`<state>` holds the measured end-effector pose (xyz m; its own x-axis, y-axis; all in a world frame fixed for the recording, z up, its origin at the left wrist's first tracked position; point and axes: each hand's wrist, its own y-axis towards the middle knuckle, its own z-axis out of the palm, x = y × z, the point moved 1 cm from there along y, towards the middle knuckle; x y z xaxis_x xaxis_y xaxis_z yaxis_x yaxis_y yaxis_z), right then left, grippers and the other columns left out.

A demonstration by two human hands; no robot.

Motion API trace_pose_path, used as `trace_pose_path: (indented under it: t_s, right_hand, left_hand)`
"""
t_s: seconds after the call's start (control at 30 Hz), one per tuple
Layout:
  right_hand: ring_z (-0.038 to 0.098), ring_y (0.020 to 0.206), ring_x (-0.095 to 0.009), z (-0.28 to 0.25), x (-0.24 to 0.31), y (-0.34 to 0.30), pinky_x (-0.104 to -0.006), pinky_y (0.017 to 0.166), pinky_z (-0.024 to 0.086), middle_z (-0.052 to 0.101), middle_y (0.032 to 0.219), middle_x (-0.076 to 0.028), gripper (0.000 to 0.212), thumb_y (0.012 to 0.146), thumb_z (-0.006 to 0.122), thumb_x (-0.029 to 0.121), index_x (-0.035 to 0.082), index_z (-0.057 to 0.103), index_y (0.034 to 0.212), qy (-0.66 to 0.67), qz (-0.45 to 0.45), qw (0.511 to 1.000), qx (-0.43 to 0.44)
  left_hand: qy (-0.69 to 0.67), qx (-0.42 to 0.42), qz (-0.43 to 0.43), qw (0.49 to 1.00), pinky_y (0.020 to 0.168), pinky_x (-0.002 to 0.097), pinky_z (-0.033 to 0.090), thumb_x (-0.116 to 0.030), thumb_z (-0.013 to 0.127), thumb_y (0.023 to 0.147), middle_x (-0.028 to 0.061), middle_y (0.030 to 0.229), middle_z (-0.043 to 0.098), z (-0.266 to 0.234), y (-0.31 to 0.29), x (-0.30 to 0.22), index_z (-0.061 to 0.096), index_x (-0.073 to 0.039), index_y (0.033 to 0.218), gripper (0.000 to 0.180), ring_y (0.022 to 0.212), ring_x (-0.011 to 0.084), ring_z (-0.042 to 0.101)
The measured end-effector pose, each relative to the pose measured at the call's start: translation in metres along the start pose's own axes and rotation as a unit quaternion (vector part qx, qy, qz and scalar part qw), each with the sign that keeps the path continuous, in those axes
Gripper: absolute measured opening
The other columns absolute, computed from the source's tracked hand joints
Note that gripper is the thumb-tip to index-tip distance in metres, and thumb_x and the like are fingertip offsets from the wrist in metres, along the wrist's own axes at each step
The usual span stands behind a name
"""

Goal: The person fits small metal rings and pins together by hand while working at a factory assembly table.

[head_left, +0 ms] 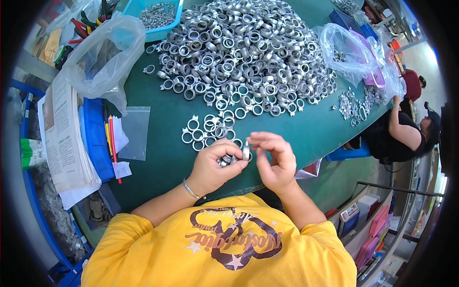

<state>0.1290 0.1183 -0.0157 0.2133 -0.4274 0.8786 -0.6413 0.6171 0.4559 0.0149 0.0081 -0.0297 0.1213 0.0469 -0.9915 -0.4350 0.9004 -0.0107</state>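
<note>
My left hand [213,167] is closed around several small metal rings [224,161]. At its thumb and fingertips one silver ring [246,152] stands on edge. Close to the right of that ring is my right hand [276,162], its thumb and fingers apart. Its fingertips reach over the ring's top, and I cannot tell whether they touch it. Just beyond my hands, a loose cluster of silver rings with small lugs [197,135] lies on the green table [167,167]. Behind it rises a large heap of similar rings [248,52].
A turquoise basket [165,33] of small metal parts stands at the back left, beside a plastic bag [103,62]. Newspapers [64,129], a blue tray [98,143] and pens [113,138] lie left. Another person [406,129] sits at the right, near smaller metal parts [354,107].
</note>
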Motion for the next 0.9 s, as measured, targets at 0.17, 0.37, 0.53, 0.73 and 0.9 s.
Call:
trace_pose_path:
  t_s: [0.17, 0.37, 0.53, 0.73, 0.9]
  right_hand:
    - [0.058, 0.089, -0.014, -0.009, -0.003, -0.005, -0.0237, 0.075, 0.048, 0.058, 0.100, -0.010, 0.030, 0.085, 0.054, -0.003, 0.001, 0.044, 0.113, 0.236, 0.281, 0.929, 0.053]
    - [0.058, 0.090, -0.013, -0.006, -0.006, -0.012, -0.0238, 0.077, 0.049, 0.057, 0.101, -0.009, 0.040, 0.079, 0.063, -0.005, 0.001, 0.044, 0.114, 0.240, 0.233, 0.940, 0.073]
    - [0.058, 0.092, -0.015, -0.007, -0.008, -0.014, -0.0253, 0.079, 0.049, 0.056, 0.104, -0.011, 0.038, 0.079, 0.062, -0.007, -0.001, 0.045, 0.112, 0.259, 0.253, 0.929, 0.077]
    - [0.058, 0.096, -0.017, -0.007, -0.012, -0.016, -0.0271, 0.081, 0.050, 0.056, 0.108, -0.013, 0.038, 0.080, 0.059, -0.009, -0.002, 0.044, 0.113, 0.253, 0.229, 0.936, 0.091]
    - [0.057, 0.100, -0.019, -0.006, -0.010, -0.013, -0.0280, 0.082, 0.050, 0.055, 0.112, -0.015, 0.038, 0.080, 0.058, -0.010, -0.001, 0.043, 0.113, 0.247, 0.206, 0.942, 0.096]
  left_hand:
    - [0.087, -0.011, 0.106, 0.990, 0.064, 0.0214, 0.045, 0.002, 0.069, 0.071, 0.0031, 0.083, 0.059, -0.001, 0.002, 0.003, 0.063, -0.003, 0.081, 0.013, 0.072, 0.0108, 0.057]
    - [0.089, -0.022, 0.082, 0.992, 0.067, 0.0221, 0.045, 0.002, 0.068, 0.071, 0.0039, 0.083, 0.059, 0.000, 0.001, -0.001, 0.064, -0.002, 0.082, 0.014, 0.075, 0.0114, 0.057]
    - [0.013, -0.014, 0.003, 1.000, 0.052, 0.0179, 0.043, 0.004, 0.063, 0.075, 0.0039, 0.086, 0.057, 0.000, -0.001, -0.001, 0.064, -0.001, 0.085, 0.011, 0.061, 0.0068, 0.056]
    - [0.009, -0.007, 0.025, 1.000, 0.046, 0.0159, 0.040, 0.004, 0.062, 0.077, 0.0033, 0.086, 0.056, 0.000, 0.000, 0.001, 0.064, 0.000, 0.085, 0.009, 0.056, 0.0046, 0.054]
    - [0.003, -0.005, 0.012, 1.000, 0.044, 0.0160, 0.039, 0.003, 0.061, 0.077, 0.0033, 0.086, 0.056, -0.001, -0.001, -0.002, 0.063, 0.000, 0.084, 0.008, 0.054, 0.0045, 0.053]
